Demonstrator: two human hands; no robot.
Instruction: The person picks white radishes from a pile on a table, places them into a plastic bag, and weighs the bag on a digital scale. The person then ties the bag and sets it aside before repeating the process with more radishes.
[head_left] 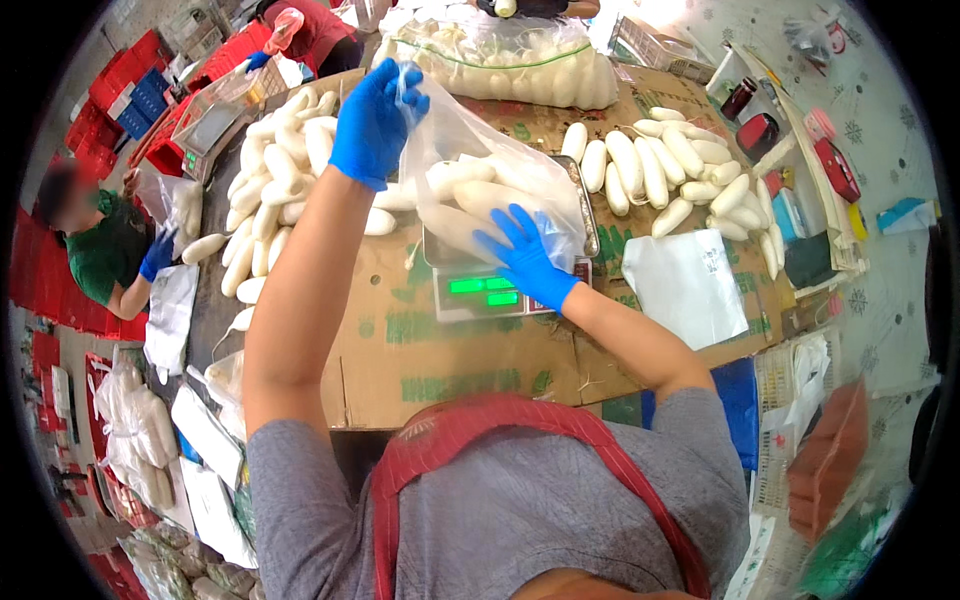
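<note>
Bag (pixel 490 165) of radishes (pixel 470 205) sits on the scale (pixel 480 290). My left fingers (pixel 385 95) pinch its top shut and hold it upright; my right fingers (pixel 515 240), spread, press its side so nothing rolls off.

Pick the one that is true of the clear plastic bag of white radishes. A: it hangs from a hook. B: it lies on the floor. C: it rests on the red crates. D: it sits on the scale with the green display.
D: the bag sits on the scale, left hand gripping its top, right hand on its side.
</note>
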